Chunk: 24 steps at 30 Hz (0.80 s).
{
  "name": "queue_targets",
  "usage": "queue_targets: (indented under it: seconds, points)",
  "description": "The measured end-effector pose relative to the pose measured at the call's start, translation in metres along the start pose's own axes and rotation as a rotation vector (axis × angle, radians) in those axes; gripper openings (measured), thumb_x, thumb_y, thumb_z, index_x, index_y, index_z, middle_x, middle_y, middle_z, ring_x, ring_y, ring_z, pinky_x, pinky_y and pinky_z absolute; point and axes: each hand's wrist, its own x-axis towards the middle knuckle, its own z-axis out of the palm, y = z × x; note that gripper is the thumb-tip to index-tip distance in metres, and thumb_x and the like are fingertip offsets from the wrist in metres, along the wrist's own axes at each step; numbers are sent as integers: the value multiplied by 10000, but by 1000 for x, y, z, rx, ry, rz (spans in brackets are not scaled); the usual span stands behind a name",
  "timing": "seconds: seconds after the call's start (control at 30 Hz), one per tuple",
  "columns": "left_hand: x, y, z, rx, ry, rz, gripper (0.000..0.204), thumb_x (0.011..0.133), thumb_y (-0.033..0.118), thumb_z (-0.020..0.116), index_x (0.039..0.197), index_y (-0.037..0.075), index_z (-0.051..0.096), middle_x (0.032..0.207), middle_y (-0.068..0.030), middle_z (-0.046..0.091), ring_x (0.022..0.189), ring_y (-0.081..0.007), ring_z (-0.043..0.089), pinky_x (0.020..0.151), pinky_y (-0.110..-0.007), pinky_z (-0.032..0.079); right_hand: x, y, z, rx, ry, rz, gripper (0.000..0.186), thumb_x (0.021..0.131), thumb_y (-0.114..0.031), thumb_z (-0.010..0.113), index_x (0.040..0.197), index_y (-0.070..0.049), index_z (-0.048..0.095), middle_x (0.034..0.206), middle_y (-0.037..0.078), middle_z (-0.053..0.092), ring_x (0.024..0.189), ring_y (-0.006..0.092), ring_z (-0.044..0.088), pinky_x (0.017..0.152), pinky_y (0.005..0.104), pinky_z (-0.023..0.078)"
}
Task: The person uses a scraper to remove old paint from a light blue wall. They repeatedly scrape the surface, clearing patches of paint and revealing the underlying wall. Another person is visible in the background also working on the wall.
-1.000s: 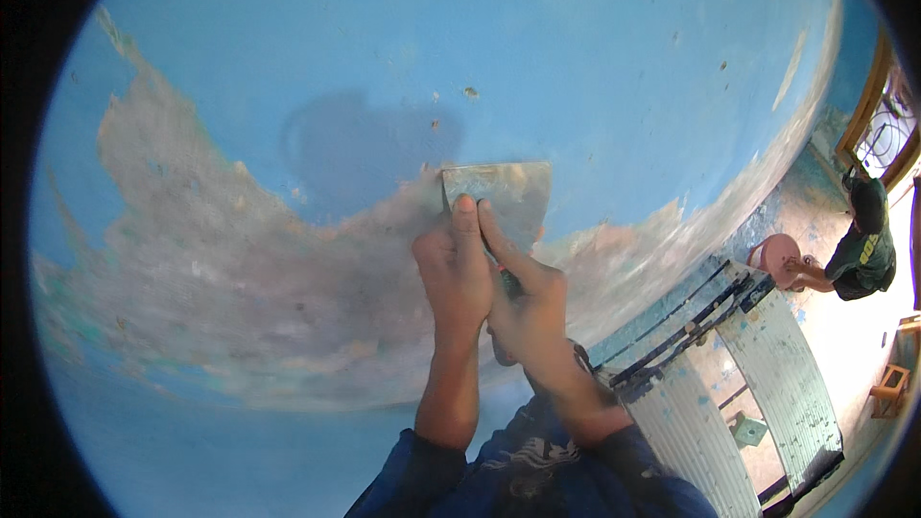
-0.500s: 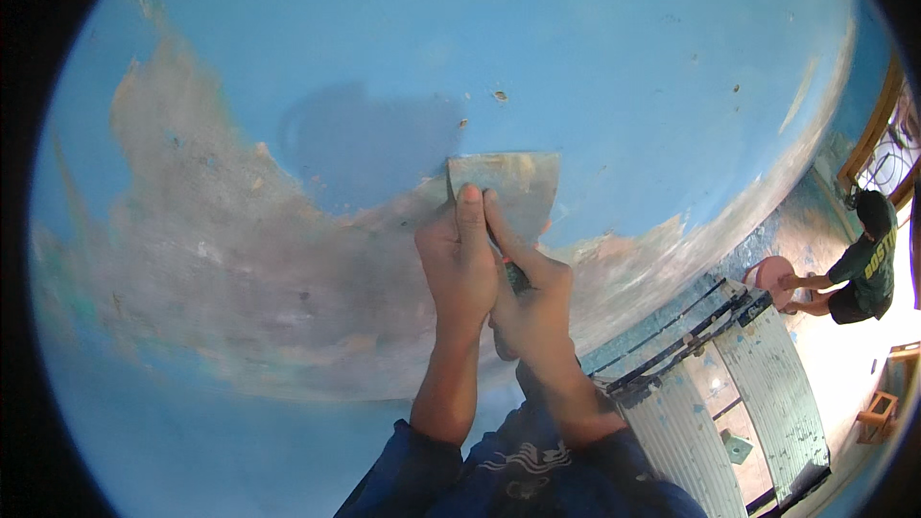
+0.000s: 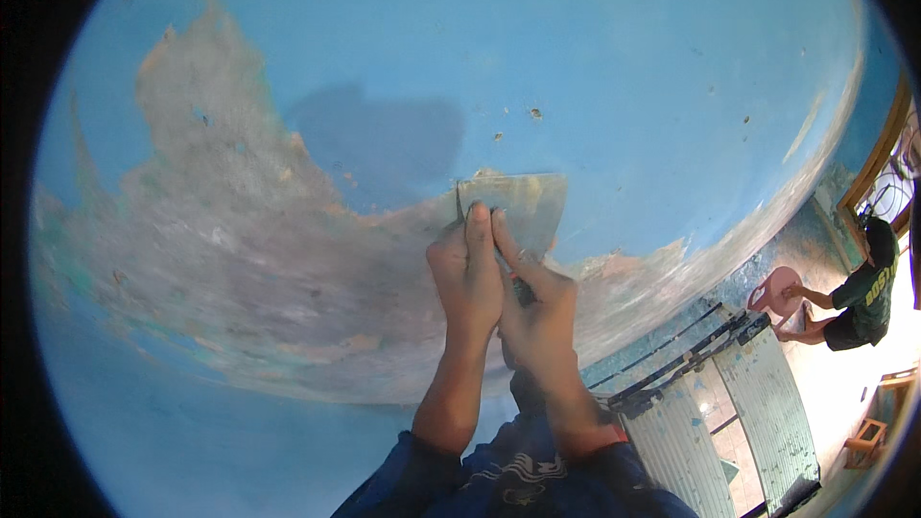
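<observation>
Both hands are closed on a wide scraper [image 3: 526,203], its flat blade laid against a blue wall [image 3: 652,67]. My left hand [image 3: 467,273] presses its thumb on the blade's lower left part. My right hand [image 3: 539,312] wraps the dark handle, with a finger stretched up along the blade. The blade's top edge meets blue paint, and a little loosened paint shows along it. Around and below the hands runs a bare grey patch [image 3: 288,259] with ragged paint edges. Small holes [image 3: 535,114] pit the wall above the blade.
To the lower right, corrugated boards [image 3: 767,403] with dark rails form a platform, with gaps showing the floor below. Beyond it, a person [image 3: 868,288] in a dark shirt handles a pink bucket [image 3: 772,293]. A wooden stool [image 3: 866,441] stands at the far right.
The scraper has shifted slightly left and down relative to the wall holes, still in both hands. My view has moved a little. The other person's pink bucket has tilted.
</observation>
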Motion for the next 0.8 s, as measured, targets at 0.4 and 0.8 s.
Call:
queue_targets:
  seconds: [0.4, 0.8]
  points:
    - [0, 15, -2, -30, -30, 30, 504, 1050, 325, 479, 681, -10, 558, 556, 8, 487, 550, -65, 435, 495, -281, 332, -2, -3, 0, -16, -28, 72, 497, 861, 9, 633, 1342, -112, 616, 1035, 266, 698, 752, 186, 704, 676, 289, 522]
    - [-14, -1, -23, -74, 81, -10, 526, 1045, 336, 504, 634, 9, 534, 533, 31, 472, 526, -54, 410, 482, -282, 305, -15, -4, 12, -106, -107, 17, 491, 858, 25, 627, 1337, -79, 611, 942, 261, 699, 760, 170, 682, 684, 287, 512]
